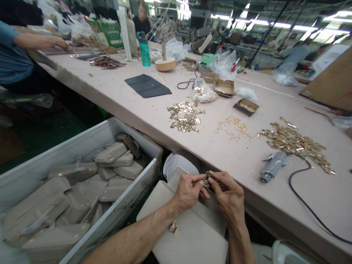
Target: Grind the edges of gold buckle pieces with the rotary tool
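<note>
Both hands meet above a beige bag [192, 231] that rests on the lap against the table edge. Between the fingertips is a small gold metal piece [207, 178]. My left hand [187, 191] pinches it from the left, and my right hand [227, 191] grips it from the right with thumb and fingers. A gold clasp [173, 228] shows on the bag, below my left hand. To the right, a grey power tool [274, 167] with a black cable lies on the table.
The pale table [154, 113] carries piles of gold plates [185, 119], tiny gold parts [233, 128], longer gold fittings [295, 141], a small box [246, 107] and a black sheet [147, 85]. A bin [137, 194] of beige bags stands left. Another person's arm [38, 41] reaches over the table, far left.
</note>
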Tool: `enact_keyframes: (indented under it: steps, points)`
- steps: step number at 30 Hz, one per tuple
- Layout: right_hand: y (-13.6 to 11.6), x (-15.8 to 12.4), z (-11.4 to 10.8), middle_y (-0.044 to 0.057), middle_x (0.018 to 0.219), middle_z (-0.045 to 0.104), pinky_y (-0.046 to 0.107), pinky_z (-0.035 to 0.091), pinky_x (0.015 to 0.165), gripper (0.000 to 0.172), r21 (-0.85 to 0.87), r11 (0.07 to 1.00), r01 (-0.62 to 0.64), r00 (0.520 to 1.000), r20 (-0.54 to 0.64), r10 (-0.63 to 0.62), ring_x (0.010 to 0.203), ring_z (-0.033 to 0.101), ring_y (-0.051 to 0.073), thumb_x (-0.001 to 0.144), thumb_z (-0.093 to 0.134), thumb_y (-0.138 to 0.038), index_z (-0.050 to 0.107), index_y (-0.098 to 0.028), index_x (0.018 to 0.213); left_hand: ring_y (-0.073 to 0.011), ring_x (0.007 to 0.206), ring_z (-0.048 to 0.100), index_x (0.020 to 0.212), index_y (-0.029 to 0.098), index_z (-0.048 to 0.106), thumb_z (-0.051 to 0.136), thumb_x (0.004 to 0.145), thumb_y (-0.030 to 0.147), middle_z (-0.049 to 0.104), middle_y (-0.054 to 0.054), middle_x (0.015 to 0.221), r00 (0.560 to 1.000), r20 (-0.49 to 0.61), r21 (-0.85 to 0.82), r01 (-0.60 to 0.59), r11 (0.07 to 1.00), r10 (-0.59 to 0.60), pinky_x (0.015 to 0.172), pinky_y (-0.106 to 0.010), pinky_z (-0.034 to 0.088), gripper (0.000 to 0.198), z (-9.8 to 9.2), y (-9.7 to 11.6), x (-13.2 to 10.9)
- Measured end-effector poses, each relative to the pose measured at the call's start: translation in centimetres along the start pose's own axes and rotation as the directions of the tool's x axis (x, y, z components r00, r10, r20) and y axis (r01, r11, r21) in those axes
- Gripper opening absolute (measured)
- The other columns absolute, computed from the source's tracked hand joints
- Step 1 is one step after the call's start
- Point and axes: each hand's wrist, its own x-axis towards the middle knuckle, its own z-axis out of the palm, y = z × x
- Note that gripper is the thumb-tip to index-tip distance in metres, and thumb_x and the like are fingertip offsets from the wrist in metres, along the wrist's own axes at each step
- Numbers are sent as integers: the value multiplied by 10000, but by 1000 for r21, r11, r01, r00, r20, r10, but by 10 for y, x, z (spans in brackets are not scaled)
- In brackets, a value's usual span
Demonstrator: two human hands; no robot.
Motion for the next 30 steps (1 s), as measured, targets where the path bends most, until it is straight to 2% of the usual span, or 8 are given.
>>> enact_keyframes:
  steps: [8,13,19,22,23,25,28,30]
  points:
    - [-1,1,0,86,968,720,330,577,741,221,15,999,-38,999,6,38,840,688,207,896,717,-356,787,-201,1036,-124,501,669,1159,96,779,621,920,334,740,-85,734,1000,-16,24,0,1000,0,499,-191,523,372,-1,1,-1]
    - [-8,2,-1,84,957,741,333,586,762,267,49,989,-142,989,34,141,824,703,217,891,715,-395,777,-193,1054,-128,477,647,1130,94,782,641,909,354,713,-61,619,1000,-9,42,-7,999,7,506,-196,517,369,2,5,-3]
    - [-14,3,6,98,922,743,335,593,744,286,43,990,-137,991,7,137,819,706,244,900,699,-428,777,-176,1009,-121,352,541,835,71,771,744,803,426,635,-42,467,986,-168,67,13,998,-2,390,-189,392,357,10,8,8]
    - [-23,3,-3,88,946,747,327,591,773,278,-44,993,-105,994,-18,105,849,710,238,919,675,-438,782,-198,1012,-99,333,521,758,79,744,774,760,436,690,-76,549,981,-195,69,4,998,9,373,-180,336,359,13,9,12]
    - [-26,4,-11,84,959,748,325,588,776,283,-94,991,-90,994,-66,84,850,710,235,919,672,-448,783,-208,1021,-95,335,525,765,78,743,777,757,441,717,-94,600,979,-203,65,2,998,11,374,-181,335,365,13,9,12]
    - [-29,10,-33,79,967,748,332,580,760,317,-220,972,-84,967,-254,26,814,706,230,904,681,-482,778,-222,1057,-96,343,540,782,76,746,780,759,458,744,-119,660,977,-213,55,10,998,2,378,-184,344,384,13,7,12]
    - [-24,33,-78,95,914,739,389,566,768,411,-435,874,-217,819,-569,-80,731,685,244,880,673,-518,753,-203,1132,-103,350,552,788,82,754,785,762,483,748,-124,661,978,-207,45,6,999,3,383,-189,357,403,11,3,11]
    - [-14,55,-107,146,922,732,486,539,880,479,-548,741,-387,766,-638,-72,835,698,315,873,648,-518,727,-158,1178,-104,352,555,786,83,754,781,768,476,748,-120,662,980,-198,47,0,999,9,387,-191,369,395,10,2,11]
